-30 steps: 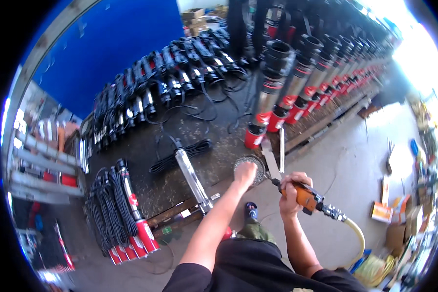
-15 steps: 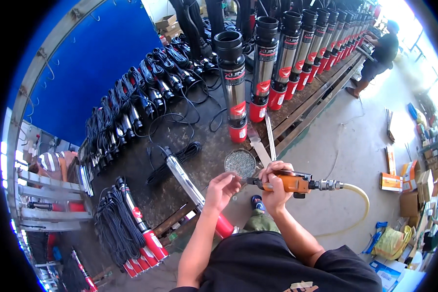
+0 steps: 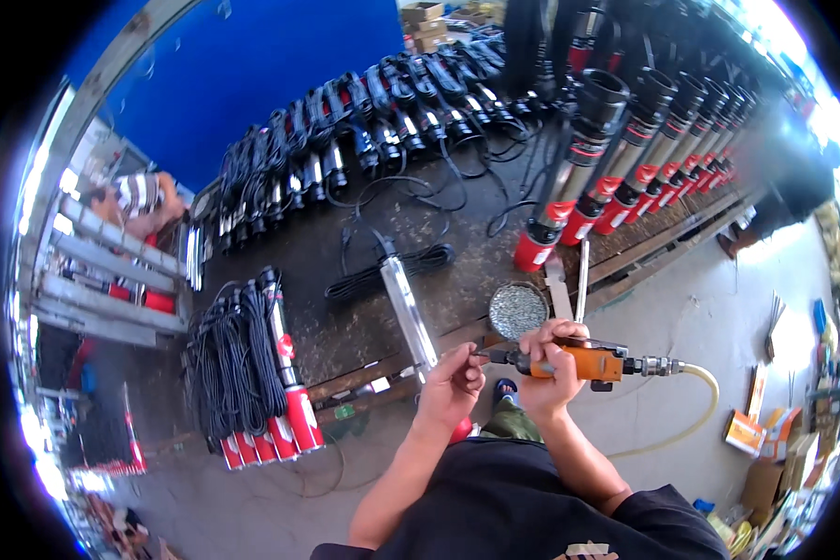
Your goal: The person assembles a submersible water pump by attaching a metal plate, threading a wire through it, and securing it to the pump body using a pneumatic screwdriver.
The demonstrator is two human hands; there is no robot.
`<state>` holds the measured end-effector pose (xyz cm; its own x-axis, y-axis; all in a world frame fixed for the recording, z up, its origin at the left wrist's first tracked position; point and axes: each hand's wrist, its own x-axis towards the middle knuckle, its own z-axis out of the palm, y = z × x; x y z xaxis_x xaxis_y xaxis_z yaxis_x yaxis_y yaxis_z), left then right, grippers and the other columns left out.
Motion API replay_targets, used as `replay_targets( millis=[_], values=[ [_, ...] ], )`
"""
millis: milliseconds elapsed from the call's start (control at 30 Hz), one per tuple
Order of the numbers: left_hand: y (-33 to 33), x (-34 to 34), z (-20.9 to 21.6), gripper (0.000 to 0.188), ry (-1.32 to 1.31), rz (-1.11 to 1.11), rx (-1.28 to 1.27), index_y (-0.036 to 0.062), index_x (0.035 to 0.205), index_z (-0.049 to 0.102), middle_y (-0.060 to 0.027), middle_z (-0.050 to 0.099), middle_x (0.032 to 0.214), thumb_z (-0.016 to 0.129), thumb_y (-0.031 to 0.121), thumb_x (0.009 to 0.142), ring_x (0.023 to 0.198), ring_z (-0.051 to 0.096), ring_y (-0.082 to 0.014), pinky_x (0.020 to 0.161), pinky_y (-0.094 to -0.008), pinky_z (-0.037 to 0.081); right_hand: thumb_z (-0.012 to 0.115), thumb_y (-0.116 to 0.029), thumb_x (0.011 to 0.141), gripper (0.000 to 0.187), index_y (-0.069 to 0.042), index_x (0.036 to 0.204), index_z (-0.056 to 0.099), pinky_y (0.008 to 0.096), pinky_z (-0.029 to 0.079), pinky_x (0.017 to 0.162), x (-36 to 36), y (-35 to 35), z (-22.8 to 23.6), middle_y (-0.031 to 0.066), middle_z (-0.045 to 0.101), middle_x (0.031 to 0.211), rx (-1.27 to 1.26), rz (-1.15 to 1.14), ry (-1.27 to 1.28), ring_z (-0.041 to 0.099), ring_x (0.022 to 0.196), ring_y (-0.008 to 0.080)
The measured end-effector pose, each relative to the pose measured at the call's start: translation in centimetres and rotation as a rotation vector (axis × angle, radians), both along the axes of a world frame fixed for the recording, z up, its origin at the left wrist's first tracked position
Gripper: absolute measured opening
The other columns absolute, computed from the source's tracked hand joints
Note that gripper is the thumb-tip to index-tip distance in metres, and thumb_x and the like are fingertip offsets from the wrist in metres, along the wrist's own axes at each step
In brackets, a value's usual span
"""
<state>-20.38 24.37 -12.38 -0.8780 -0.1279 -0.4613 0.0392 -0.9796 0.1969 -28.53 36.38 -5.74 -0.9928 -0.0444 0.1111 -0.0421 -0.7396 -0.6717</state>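
My right hand (image 3: 547, 375) is wrapped round an orange pneumatic screwdriver (image 3: 588, 364), held level with its bit toward the left. A pale air hose (image 3: 705, 385) trails from its back end. Thumb and fingers of my left hand (image 3: 450, 392) are pinched together at the bit's tip; whatever they hold there is too small to make out. Behind that hand a silver pump body (image 3: 404, 303) lies on the dark bench, its near end partly hidden by my arm. Just beyond my right hand is a round dish (image 3: 492, 320) full of small silvery parts (image 3: 519, 308).
Upright pumps with red bases (image 3: 536, 247) line the bench's right side. Coiled-cable pumps (image 3: 336, 154) lie along the back; another bundle (image 3: 238, 373) is at left. Metal strips (image 3: 582, 280) lie by the dish. A blurred person (image 3: 793, 168) stands far right, another (image 3: 140, 201) far left.
My view has shifted leftward, so the bench and pumps sit farther right in the picture. My left fingers have closed more tightly at the bit's tip; the screwdriver stays in my right hand.
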Motion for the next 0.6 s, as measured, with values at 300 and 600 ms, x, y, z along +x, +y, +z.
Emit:
replay_targets(
  millis=[300,600],
  values=[
    [0.1,3.6,-1.7,0.024,-0.087,0.068,0.166,-0.0008,0.113,0.066,-0.006,0.07,0.086,0.063,0.018,0.1,0.074,0.068,-0.0137,0.068,-0.0258,0.055,0.052,-0.006,0.079,0.021,-0.003,0.099,0.05,0.0353,0.047,0.07,2.4,-1.8,-3.0,0.0122,0.051,0.089,0.099,0.094,0.094,0.049,0.069,0.017],
    [-1.7,5.6,-7.8,0.016,-0.162,0.103,0.297,0.0042,0.098,0.069,-0.0066,0.072,0.083,0.069,0.02,0.096,0.071,0.069,-0.0147,0.063,-0.0245,0.057,0.057,0.004,0.085,0.02,-0.003,0.101,0.048,0.0355,0.053,0.07,4.5,-4.1,-8.0,0.0139,0.056,0.091,0.288,0.301,0.359,0.059,0.07,0.0201]
  ],
)
